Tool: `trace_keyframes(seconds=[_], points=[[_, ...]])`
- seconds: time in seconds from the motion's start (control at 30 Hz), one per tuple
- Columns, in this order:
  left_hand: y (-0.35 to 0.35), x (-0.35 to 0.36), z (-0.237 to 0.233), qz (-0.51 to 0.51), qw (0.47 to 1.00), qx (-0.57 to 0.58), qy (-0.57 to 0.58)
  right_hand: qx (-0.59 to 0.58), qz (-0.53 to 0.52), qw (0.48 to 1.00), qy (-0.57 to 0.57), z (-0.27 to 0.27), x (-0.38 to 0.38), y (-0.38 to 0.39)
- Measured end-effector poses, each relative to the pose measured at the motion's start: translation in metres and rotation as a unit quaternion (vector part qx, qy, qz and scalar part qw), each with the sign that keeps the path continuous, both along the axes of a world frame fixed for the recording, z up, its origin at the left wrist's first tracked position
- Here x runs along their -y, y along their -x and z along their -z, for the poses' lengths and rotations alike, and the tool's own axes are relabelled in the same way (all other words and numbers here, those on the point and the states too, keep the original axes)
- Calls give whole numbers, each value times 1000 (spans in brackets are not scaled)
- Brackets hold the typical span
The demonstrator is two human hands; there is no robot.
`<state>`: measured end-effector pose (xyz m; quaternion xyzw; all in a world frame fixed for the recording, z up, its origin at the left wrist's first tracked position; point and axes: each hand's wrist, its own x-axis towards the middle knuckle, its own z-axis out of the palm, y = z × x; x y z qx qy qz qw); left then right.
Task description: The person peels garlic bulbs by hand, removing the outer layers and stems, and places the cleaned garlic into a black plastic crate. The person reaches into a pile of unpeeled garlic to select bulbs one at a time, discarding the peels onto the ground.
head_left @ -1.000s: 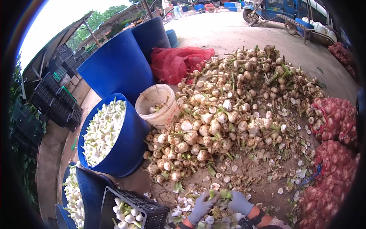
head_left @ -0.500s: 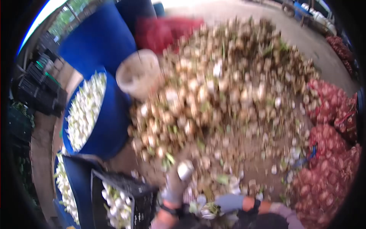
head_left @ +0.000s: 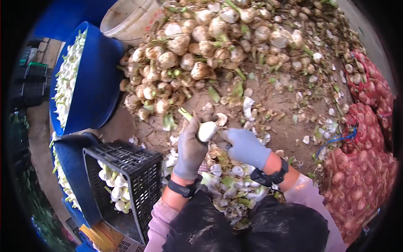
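Observation:
My left hand [head_left: 189, 145], in a dirty grey glove, is wrapped round a peeled white bulb [head_left: 207, 131] whose short green stem points up and left. Just right of the bulb is my right hand [head_left: 247, 147], in a light grey-blue glove, with its fingers curled in; what it grips, if anything, is too hidden to name. A small gap separates the right fingers from the bulb. White and green peelings [head_left: 235, 185] lie below both hands, between the knees. Unpeeled brown bulbs [head_left: 201, 46] are heaped beyond the hands.
A black crate [head_left: 126, 157] holding white bulbs stands at the lower left. Behind it is a blue tub [head_left: 94, 90] full of white bulbs, near a whitish bucket [head_left: 134, 21]. Red mesh sacks [head_left: 357, 180] of bulbs line the right side.
The view has tilted down towards the ground and sharpened. Both hands now appear higher in view and closer together, with my right hand raised from the peelings towards the bulb.

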<state>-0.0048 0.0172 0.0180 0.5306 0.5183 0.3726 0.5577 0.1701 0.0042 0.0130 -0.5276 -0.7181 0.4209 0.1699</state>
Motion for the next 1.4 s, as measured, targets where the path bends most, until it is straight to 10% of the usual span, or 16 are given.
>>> trace_keyframes(seconds=[0.07,0.13,0.2,0.3,0.4,0.47,0.57,0.67,0.8,0.87,0.93,1.0,1.07,1.23,1.4], points=[[18,4,-33,-114,990,51,62,22,-23,998,45,-2,1,-8],[62,21,-56,-124,971,-166,-117,28,26,999,20,13,-7,-23],[128,54,-71,-176,838,-421,-298,168,72,980,-77,20,-33,-37],[175,82,-140,-383,814,-389,-198,116,120,977,-131,42,-67,-43],[177,91,-171,-349,762,-478,-263,154,112,968,-166,53,-105,-14],[109,61,-173,-291,844,-381,-242,179,121,962,-167,75,-123,5],[89,16,-123,-27,849,-464,-249,185,127,967,-124,107,-151,34],[56,-28,-43,-104,982,-134,-86,84,214,962,-143,98,-146,33],[24,-62,-30,53,927,-290,-232,23,140,970,-198,27,-100,4],[18,-54,1,115,953,-182,-214,-197,111,968,-106,10,-80,-4],[16,-36,32,66,994,83,1,-383,222,875,194,3,-62,-12],[5,-28,-1,17,977,132,168,-468,164,835,239,12,-51,-27],[5,-21,-14,67,963,164,205,-218,30,968,121,32,-44,-32],[0,-4,-28,143,988,14,62,-198,93,938,268,-10,-28,-26],[-4,0,-19,64,971,140,185,-299,150,891,306,6,-2,-26]])
